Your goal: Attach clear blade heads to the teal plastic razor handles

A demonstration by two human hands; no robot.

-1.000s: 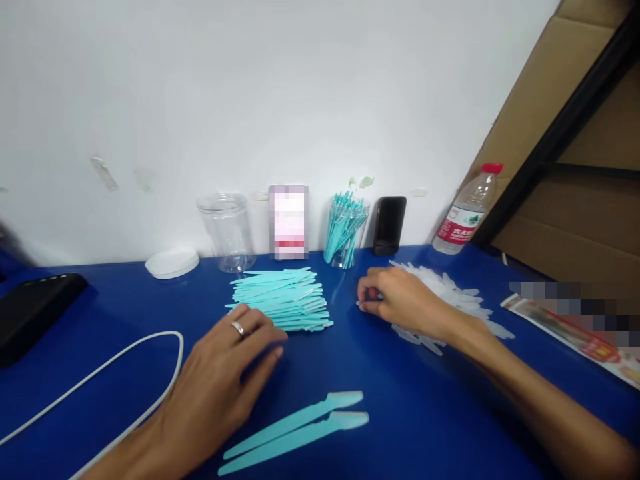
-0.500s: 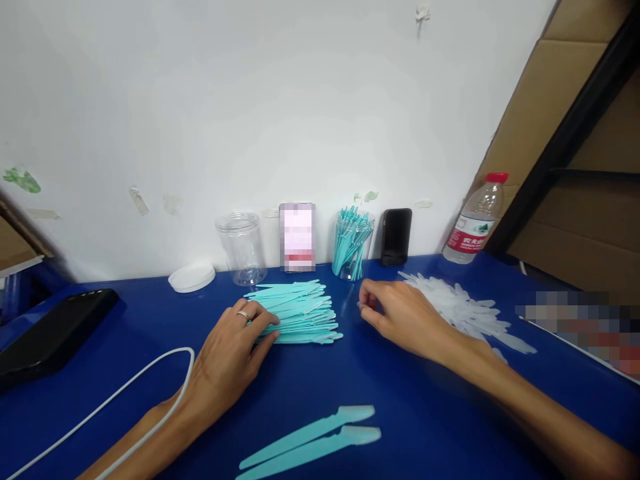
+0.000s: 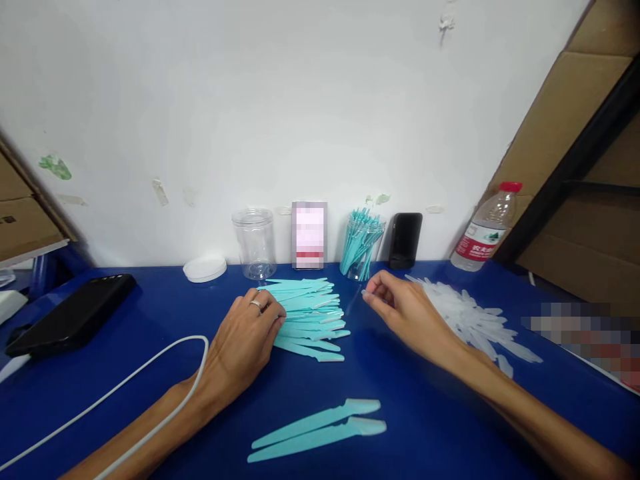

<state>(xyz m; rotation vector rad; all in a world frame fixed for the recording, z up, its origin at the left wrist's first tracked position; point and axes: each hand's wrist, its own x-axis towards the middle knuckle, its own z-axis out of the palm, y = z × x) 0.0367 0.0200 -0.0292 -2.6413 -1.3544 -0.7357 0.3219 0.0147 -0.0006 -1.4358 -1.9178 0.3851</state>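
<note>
Left hand (image 3: 247, 337): fingers and thumb curled over the handle ends of the heaped turquoise eyebrow razors (image 3: 313, 307); whether it is clamped on one, I cannot tell.
Razor heap: mid-tabletop (image 3: 430, 407), behind the front edge, blade ends towards the right edge. Its nearest razors splay forward, so a push at the handles would probably slide more loose.
Right hand (image 3: 407, 303): thumb and index finger close together, a pale bit at their tips; too small to tell whether a cover is gripped.
Translucent plastic covers (image 3: 467, 317): heaped towards the right edge, beside the right wrist; thin and overlapping, they could scatter if the wrist drags across them.
Two laid-out razors (image 3: 320, 440): side by side near the front edge; a lowered forearm might knock them askew.
Blade ends: guarded or bare, unclear; if bare, careless fingertips could be nicked.
White cable (image 3: 203, 338): crosses the left forearm; it could snag as that arm moves.
</note>
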